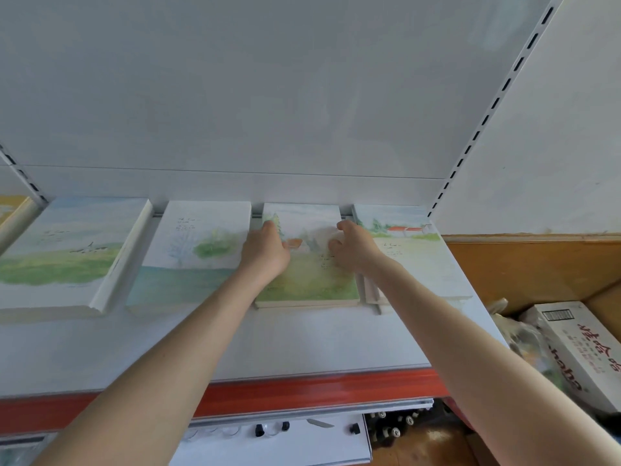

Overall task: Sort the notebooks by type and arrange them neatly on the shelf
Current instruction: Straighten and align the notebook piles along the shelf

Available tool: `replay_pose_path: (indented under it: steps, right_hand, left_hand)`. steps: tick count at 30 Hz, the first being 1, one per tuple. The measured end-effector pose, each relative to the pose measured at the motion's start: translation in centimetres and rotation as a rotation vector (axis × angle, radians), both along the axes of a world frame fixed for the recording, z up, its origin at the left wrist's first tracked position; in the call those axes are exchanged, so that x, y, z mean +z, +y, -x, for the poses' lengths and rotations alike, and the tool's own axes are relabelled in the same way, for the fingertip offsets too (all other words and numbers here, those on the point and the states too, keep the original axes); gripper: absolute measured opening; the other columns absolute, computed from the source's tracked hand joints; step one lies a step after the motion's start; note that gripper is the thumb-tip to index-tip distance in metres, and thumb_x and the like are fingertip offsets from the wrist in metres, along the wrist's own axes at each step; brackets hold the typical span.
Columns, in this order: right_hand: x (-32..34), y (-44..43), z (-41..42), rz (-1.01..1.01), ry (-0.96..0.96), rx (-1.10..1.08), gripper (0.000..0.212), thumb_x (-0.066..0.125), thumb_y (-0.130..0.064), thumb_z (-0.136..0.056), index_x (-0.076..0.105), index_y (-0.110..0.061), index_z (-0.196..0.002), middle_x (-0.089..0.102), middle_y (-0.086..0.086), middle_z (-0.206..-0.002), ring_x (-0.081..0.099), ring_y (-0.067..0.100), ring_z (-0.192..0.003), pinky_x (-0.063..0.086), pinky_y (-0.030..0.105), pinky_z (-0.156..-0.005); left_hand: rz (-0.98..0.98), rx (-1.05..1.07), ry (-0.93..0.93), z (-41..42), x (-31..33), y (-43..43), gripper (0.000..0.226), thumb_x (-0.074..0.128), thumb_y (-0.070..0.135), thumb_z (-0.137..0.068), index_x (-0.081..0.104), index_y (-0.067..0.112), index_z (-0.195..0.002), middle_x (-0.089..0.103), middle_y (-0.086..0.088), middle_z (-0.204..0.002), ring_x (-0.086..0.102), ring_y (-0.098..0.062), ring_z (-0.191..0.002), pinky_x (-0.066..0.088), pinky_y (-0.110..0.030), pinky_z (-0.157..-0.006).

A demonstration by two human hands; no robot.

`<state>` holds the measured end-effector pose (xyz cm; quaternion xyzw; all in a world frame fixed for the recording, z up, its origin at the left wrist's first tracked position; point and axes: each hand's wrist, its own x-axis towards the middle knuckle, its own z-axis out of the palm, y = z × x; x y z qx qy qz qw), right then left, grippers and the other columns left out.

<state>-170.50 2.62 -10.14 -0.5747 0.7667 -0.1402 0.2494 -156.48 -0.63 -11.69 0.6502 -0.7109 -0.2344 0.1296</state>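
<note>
lying on the shelf [268, 341]: four notebook piles, flat, in a row along the back.
meadow notebook [309, 280]: third from the left, between both hands.
left hand [265, 250]: fingers over the notebook's left edge, thumb on the cover, holding that edge.
right hand [353, 245]: bent fingertips on the cover near its right edge; grip cannot be told.
neighbours: tree notebook [195, 250] just left, red-roof notebook [413, 253] just right.
cardboard box [584, 348]: lower right, beyond the shelf.
</note>
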Motion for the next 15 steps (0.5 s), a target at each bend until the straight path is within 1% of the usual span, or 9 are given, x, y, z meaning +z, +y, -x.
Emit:
replay_pose_path:
  steps: [4, 7, 9, 12, 15]
  right_hand:
    - [-0.8, -1.5, -0.4, 0.023, -0.007, -0.047, 0.041, 0.038, -0.008, -0.093, 0.035, 0.001, -0.133, 0.046, 0.016, -0.135, 0.045, 0.031, -0.121, 0.039, 0.034, -0.094]
    - [-1.0, -1.8, -0.4, 0.059, -0.011, -0.068, 0.044, 0.037, -0.005, -0.093, 0.032, 0.0, -0.136, 0.046, 0.015, -0.135, 0.045, 0.03, -0.121, 0.039, 0.032, -0.092]
    - [-1.0, -2.0, -0.2, 0.071, -0.01, -0.065, 0.045, 0.036, -0.005, -0.093, 0.03, -0.001, -0.138, 0.044, 0.014, -0.137, 0.043, 0.029, -0.123, 0.038, 0.03, -0.092]
    - [-1.1, -2.2, -0.1, 0.052, 0.0, -0.047, 0.043, 0.036, -0.005, -0.093, 0.033, -0.001, -0.136, 0.046, 0.015, -0.134, 0.046, 0.031, -0.12, 0.039, 0.031, -0.09]
    - [-1.1, -2.3, -0.2, 0.051, -0.007, -0.05, 0.043, 0.037, -0.006, -0.093, 0.033, -0.001, -0.135, 0.047, 0.015, -0.134, 0.046, 0.03, -0.119, 0.04, 0.032, -0.089]
  left_hand:
    - [0.011, 0.078, 0.033, 0.8, -0.4, -0.4, 0.025, 0.049, 0.014, -0.092, 0.046, 0.001, -0.114, 0.055, -0.018, -0.117, 0.051, -0.036, -0.109, 0.041, -0.036, -0.081]
    - [0.014, 0.114, 0.082, 1.0, -0.4, -0.2, 0.034, 0.052, 0.018, -0.092, 0.046, 0.002, -0.121, 0.052, -0.018, -0.122, 0.048, -0.035, -0.114, 0.039, -0.037, -0.087]
    - [0.008, 0.131, 0.102, 1.1, -0.4, -0.4, 0.036, 0.052, 0.018, -0.091, 0.046, 0.002, -0.122, 0.052, -0.018, -0.123, 0.048, -0.035, -0.115, 0.039, -0.037, -0.089]
    - [0.006, 0.147, 0.116, 1.2, -0.3, -0.5, 0.03, 0.053, 0.017, -0.09, 0.048, 0.002, -0.116, 0.054, -0.018, -0.119, 0.049, -0.036, -0.111, 0.04, -0.036, -0.084]
    - [0.005, 0.144, 0.112, 1.2, -0.3, -0.5, 0.029, 0.052, 0.017, -0.091, 0.047, 0.002, -0.115, 0.053, -0.018, -0.119, 0.049, -0.035, -0.111, 0.038, -0.034, -0.08]
